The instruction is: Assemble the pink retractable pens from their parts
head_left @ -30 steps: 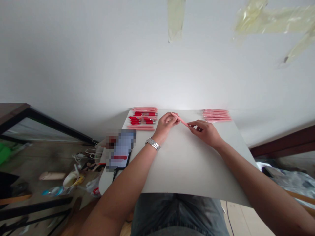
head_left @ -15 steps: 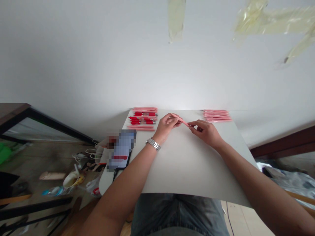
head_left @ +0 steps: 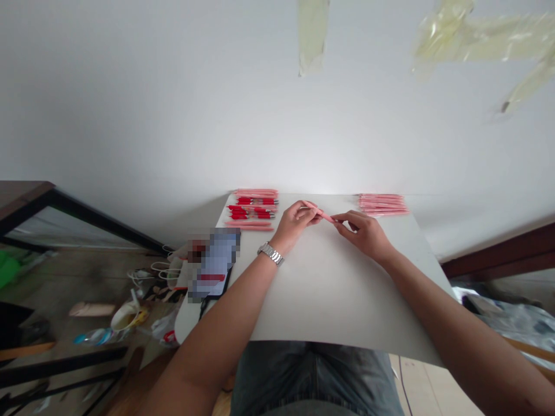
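Left hand (head_left: 295, 222) has slid a little along the pen (head_left: 328, 218), toward the right hand (head_left: 365, 232). Nearest are the jeans (head_left: 313, 375); then comes the tabletop (head_left: 338, 289), where a phone (head_left: 214, 263) lies on the left. Over its middle, both hands grasp the pen, the right one pinching an end. Farther, I see red pens (head_left: 245, 201) among pink ones (head_left: 255, 191) at left, a pink pile (head_left: 381, 204) at right, and last the wall (head_left: 173, 104).

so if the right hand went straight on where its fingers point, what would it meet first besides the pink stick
Past the pink stick it pinches, the right hand would probably meet the left hand first, though depth is hard to judge from this one view.
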The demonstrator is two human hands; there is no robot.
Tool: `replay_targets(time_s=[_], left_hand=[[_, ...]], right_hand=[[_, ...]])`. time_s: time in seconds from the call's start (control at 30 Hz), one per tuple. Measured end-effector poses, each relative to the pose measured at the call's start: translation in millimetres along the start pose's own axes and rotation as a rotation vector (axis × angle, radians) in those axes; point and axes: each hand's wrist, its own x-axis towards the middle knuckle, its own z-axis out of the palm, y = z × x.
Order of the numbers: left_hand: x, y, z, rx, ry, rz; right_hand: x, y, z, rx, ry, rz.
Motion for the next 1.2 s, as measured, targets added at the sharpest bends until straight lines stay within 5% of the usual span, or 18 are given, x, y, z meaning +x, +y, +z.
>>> replay_targets(time_s=[0.5,1.2], left_hand=[[0.6,-0.2,1.5,-0.002,0.001,0.049],[7.0,-6.7,-0.7,-0.15,0.156,0.008]], right_hand=[[0.7,0.7,0.8,0.024,0.008,0.015],[-0.8,9.9,3.7,0.109,0.072,0.135]])
